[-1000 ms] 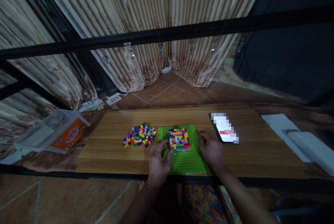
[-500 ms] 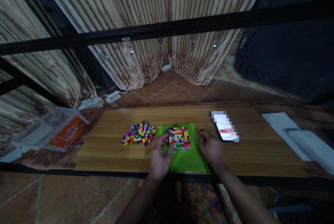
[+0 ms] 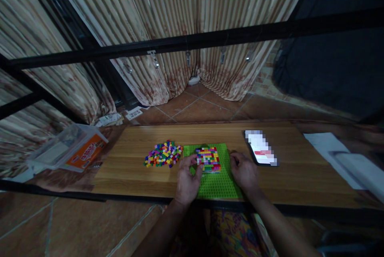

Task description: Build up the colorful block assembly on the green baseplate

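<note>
A block of multicoloured toy bricks (image 3: 209, 158) stands on a green studded baseplate (image 3: 220, 187). At its left side is my left hand (image 3: 188, 179), thumb and fingers apart; I cannot tell whether the fingertips touch the bricks. My right hand (image 3: 245, 172) rests by the baseplate's right edge with its fingers curled together. Whatever those fingers may hold is hidden. Left of the baseplate lies a loose heap of small coloured bricks (image 3: 164, 154), close to my left hand's fingers.
The wooden table (image 3: 135, 183) carries a phone (image 3: 260, 150) with a lit, blurred screen, right of my right hand. A clear plastic box (image 3: 70, 149) with an orange label sits off the left end. White sheets (image 3: 333, 155) lie at the right. A dark bar (image 3: 174, 44) crosses beyond the table.
The head view has shifted slightly, so everything sits a little lower and further right. Both hands keep nearly the same place beside the bricks and baseplate.
</note>
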Motion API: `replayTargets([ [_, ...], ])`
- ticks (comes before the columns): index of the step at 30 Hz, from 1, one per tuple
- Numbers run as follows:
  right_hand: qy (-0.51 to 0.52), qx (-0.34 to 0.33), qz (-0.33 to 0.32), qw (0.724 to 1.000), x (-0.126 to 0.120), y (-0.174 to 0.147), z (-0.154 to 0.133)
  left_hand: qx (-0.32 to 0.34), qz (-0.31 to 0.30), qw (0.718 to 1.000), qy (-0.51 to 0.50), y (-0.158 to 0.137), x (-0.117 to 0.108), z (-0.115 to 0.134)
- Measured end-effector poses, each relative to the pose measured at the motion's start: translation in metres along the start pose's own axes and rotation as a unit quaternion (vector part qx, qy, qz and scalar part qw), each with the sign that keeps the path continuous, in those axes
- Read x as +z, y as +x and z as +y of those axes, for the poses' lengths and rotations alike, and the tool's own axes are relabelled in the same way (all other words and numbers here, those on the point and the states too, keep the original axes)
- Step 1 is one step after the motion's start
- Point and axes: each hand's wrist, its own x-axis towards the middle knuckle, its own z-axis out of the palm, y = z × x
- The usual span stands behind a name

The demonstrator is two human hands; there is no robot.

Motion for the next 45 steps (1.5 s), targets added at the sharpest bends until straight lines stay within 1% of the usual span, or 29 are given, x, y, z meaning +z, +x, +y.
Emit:
replayTargets([
  [5, -0.002, 0.006, -0.007, 1.000, -0.001, 0.000, -0.001, -0.012, 0.004, 1.000, -0.002, -0.003, -0.001, 0.001],
  [10, 0.002, 0.003, -0.001, 1.000, -0.003, 0.000, -0.003, 0.003, -0.009, 0.999, 0.049, 0.002, 0.002, 0.010],
  [14, 0.010, -0.001, 0.001, 1.000, -0.002, 0.000, -0.002, 0.001, -0.006, 0.998, 0.068, 0.004, 0.006, 0.014],
  [19, -0.005, -0.005, 0.014, 1.000, 0.000, -0.001, 0.000, 0.002, 0.003, 0.999, 0.044, 0.000, 0.010, 0.012],
  [24, -0.024, -0.010, 0.016, 1.000, -0.001, -0.001, 0.000, -0.044, 0.016, 0.999, -0.006, -0.004, 0.015, 0.013],
  [29, -0.018, -0.015, 0.013, 1.000, -0.002, -0.001, 0.002, -0.050, 0.022, 0.999, 0.005, -0.006, 0.017, 0.016],
  [31, -0.017, -0.022, 0.010, 1.000, -0.002, -0.001, 0.003, -0.041, 0.031, 0.999, 0.012, -0.007, 0.011, 0.013],
  [33, -0.018, -0.021, 0.011, 1.000, -0.002, -0.001, 0.003, -0.026, 0.041, 0.998, 0.027, -0.009, -0.002, 0.005],
  [36, -0.018, -0.014, 0.011, 1.000, -0.002, -0.001, 0.002, -0.011, 0.071, 0.994, 0.083, -0.009, -0.032, -0.015],
  [38, -0.018, -0.013, 0.009, 1.000, -0.002, -0.001, 0.002, -0.027, 0.110, 0.984, 0.139, -0.008, -0.054, -0.029],
  [40, -0.022, -0.009, 0.010, 1.000, -0.001, -0.001, 0.002, -0.034, 0.113, 0.975, 0.190, -0.005, -0.069, -0.041],
  [42, -0.021, -0.007, 0.014, 1.000, -0.001, -0.001, 0.002, -0.031, 0.101, 0.968, 0.226, -0.003, -0.076, -0.048],
  [45, -0.013, -0.012, 0.015, 1.000, -0.001, 0.000, 0.002, -0.004, 0.079, 0.961, 0.266, 0.001, -0.073, -0.051],
])
